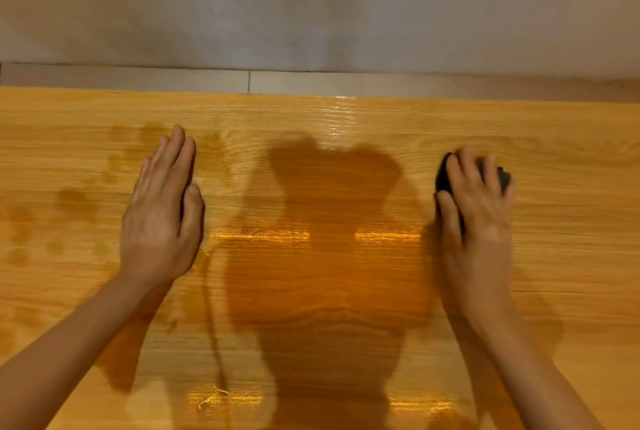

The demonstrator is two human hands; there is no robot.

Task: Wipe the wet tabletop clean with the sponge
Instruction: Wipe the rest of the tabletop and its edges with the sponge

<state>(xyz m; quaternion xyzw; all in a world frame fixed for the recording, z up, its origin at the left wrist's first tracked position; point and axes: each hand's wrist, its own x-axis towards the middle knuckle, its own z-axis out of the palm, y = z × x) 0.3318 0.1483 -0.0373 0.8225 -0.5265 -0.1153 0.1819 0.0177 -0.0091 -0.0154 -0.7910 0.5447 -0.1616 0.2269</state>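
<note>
Right hand [476,197] at 3 o'clock, fingers curled down over dark sponge [445,177], pressing it on table [571,256]. Left hand [161,208] at 9 o'clock, flat, fingers together, gripping nothing. Wet sheen across table centre, damp patches far left.

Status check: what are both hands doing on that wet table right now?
Left hand flat on tabletop, empty. Right hand gripping dark sponge. Wet sheen mid-table. Nothing in the way.
</note>
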